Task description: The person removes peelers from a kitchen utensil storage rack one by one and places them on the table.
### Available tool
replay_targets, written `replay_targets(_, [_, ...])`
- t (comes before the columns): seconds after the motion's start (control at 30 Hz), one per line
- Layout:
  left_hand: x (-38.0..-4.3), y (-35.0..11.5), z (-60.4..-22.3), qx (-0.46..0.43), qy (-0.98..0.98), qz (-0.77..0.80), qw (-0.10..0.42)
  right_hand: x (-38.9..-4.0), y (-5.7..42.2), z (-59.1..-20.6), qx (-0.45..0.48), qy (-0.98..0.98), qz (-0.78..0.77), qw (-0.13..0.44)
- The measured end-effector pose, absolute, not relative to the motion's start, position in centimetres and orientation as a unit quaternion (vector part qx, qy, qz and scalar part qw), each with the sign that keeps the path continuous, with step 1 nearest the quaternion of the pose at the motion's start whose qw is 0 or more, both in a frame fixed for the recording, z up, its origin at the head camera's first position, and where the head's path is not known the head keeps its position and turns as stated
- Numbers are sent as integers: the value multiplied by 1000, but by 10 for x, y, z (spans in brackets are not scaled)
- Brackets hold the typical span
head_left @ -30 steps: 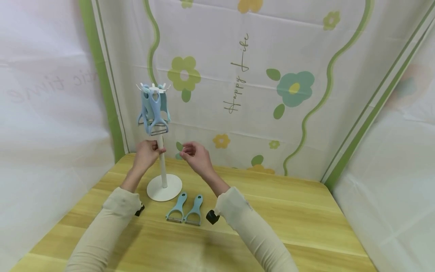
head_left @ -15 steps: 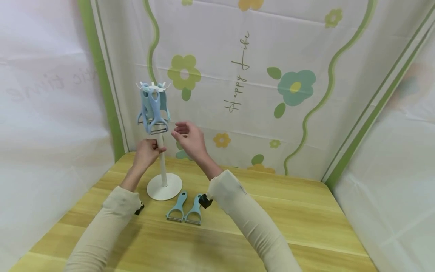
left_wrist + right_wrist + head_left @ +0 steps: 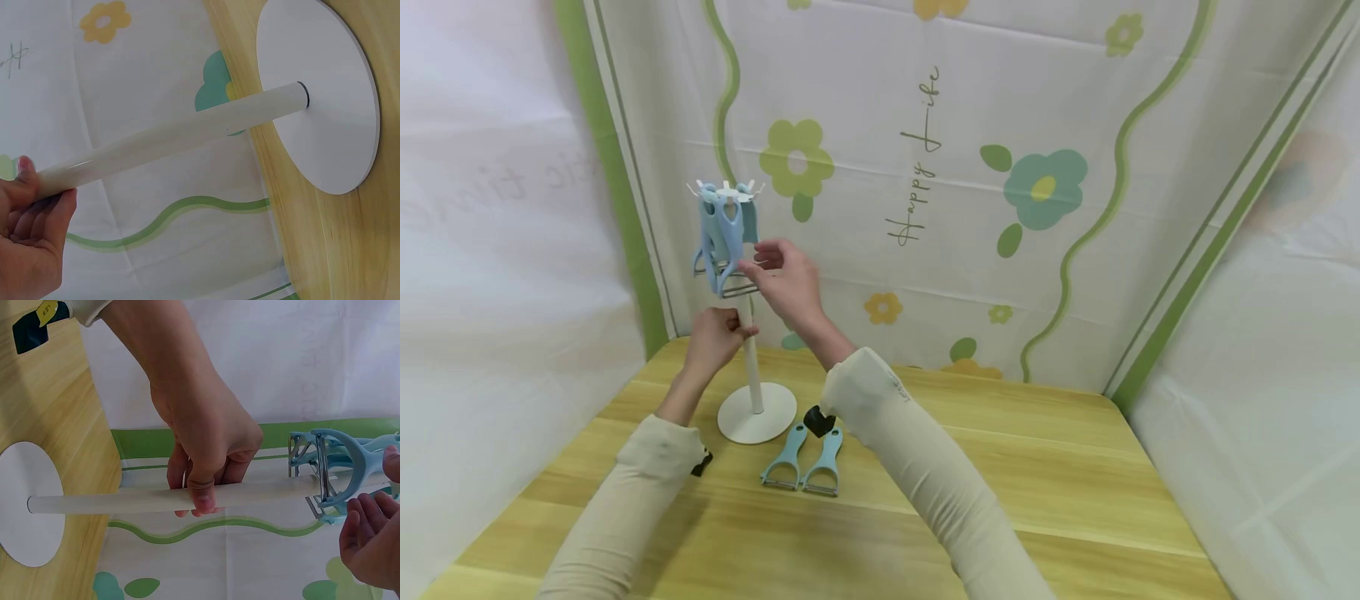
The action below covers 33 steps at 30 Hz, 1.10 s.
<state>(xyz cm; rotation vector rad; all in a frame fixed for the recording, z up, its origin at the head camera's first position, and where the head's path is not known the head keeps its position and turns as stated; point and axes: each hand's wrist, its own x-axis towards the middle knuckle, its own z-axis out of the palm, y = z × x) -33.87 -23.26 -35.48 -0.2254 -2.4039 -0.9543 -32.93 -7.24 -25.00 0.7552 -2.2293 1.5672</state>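
Observation:
A white stand (image 3: 752, 354) with a round base and hooks at its top carries several blue Y-shaped peelers (image 3: 722, 233). My left hand (image 3: 711, 342) grips its pole below the peelers, thumb in front and fingers curled behind, also plain in the left wrist view. My right hand (image 3: 786, 279) is up beside the hanging peelers. Its thumb overlaps the edge of the front peeler; in the right wrist view its fingers (image 3: 369, 515) are loosely bent below that peeler, with no firm grip visible. It partly hides a peeler behind.
Two more blue peelers, a left one (image 3: 788, 458) and a right one (image 3: 825, 462), lie side by side on the wooden table (image 3: 1000, 492), right of the stand's base (image 3: 741, 427). A printed curtain (image 3: 955, 275) hangs behind the table.
My right hand has risen and moved left from beside the pole to the hanging peelers. The left hand keeps its hold on the pole. The camera view has shifted slightly.

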Motion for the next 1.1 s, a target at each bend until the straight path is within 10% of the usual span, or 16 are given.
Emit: replay_targets(1.1, [-339, -235, -356, -82, -903, -329, 263, -331, -97, -237, 254, -815, 487, 187])
